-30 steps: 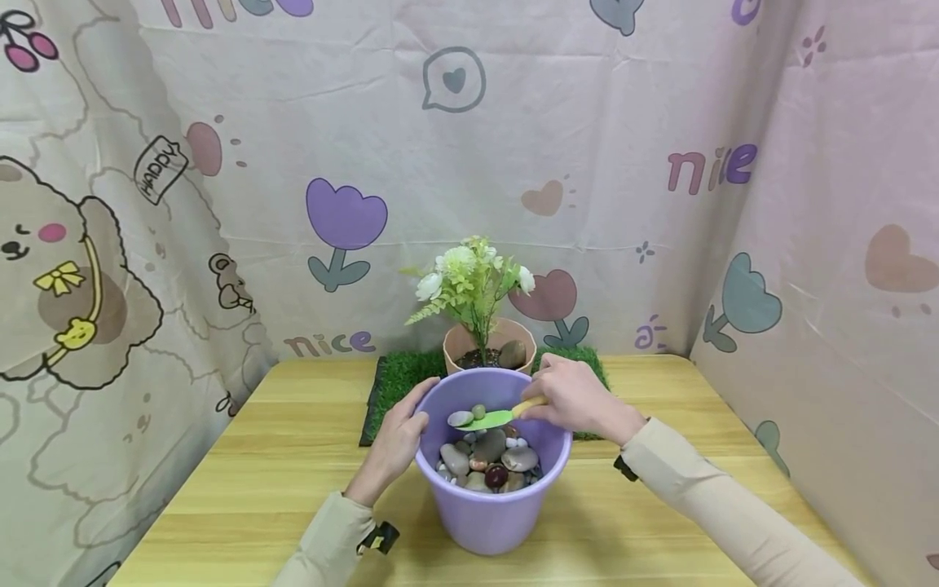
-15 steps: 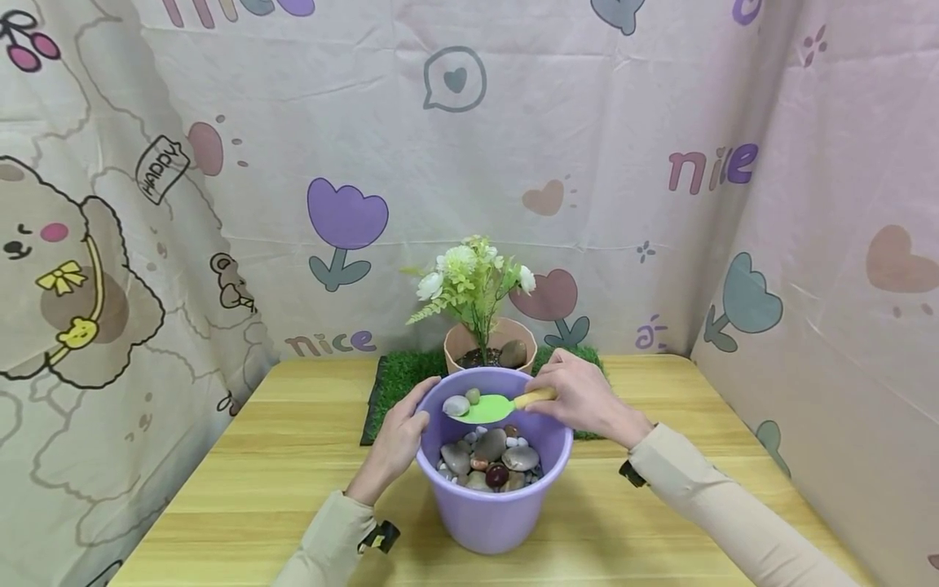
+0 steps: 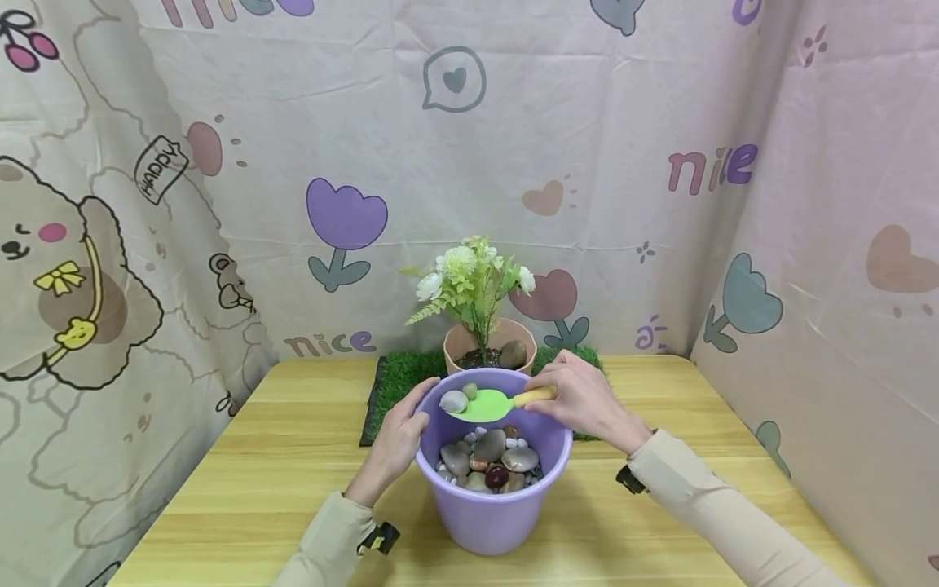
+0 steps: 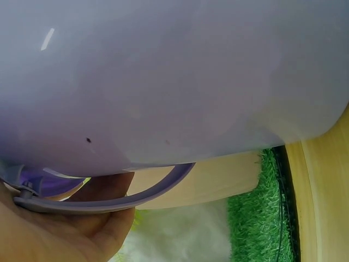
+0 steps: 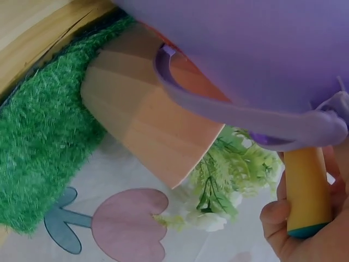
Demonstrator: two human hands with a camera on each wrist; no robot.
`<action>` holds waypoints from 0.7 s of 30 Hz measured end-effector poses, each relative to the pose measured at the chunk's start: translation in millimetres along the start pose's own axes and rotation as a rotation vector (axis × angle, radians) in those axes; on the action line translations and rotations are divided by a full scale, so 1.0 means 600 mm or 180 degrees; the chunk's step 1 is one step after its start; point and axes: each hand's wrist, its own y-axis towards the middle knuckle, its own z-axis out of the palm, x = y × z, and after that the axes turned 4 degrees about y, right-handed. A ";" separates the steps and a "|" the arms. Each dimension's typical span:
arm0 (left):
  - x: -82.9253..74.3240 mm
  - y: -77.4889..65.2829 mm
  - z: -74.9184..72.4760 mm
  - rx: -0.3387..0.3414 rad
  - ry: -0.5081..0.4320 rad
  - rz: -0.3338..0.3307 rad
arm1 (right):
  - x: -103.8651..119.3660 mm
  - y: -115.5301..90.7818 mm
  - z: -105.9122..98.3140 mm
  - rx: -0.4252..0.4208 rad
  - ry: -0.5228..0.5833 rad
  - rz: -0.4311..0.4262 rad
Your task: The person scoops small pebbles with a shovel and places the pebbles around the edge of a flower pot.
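My right hand [image 3: 583,402] grips the yellow handle [image 5: 307,188] of a small trowel with a light green blade [image 3: 486,405]. A pale grey stone [image 3: 453,401] and a smaller greenish stone [image 3: 469,391] sit at the blade's tip. The trowel is over the mouth of a purple bucket [image 3: 490,522], above several pebbles [image 3: 490,446] and a dark red round stone [image 3: 496,476]. On the bucket's left side, my left hand [image 3: 399,432] holds the rim. The left wrist view shows its fingers by the bucket's carrying handle [image 4: 103,205].
Behind the bucket, a pink flowerpot [image 3: 526,338] holds white flowers [image 3: 458,262], dark soil and a brown stone [image 3: 513,354]. Green artificial grass [image 3: 411,375] lies under it on the wooden table [image 3: 293,481]. Printed cloth [image 3: 631,106] hangs at the back and both sides.
The trowel has risen a little and shifted slightly left with the two stones on it, and its blade now shows more of its upper face. The left hand and bucket stay put.
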 end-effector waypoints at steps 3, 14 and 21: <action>0.000 0.000 0.000 0.0012 -0.0005 -0.0004 | 0.001 0.000 0.000 -0.0027 -0.0002 0.0044; 0.001 0.000 0.000 -0.0022 0.0007 -0.0007 | -0.001 -0.003 0.000 -0.0145 -0.0044 -0.0100; 0.002 0.001 0.001 -0.0027 0.0013 -0.0010 | -0.003 -0.008 -0.002 -0.0226 0.0024 -0.0120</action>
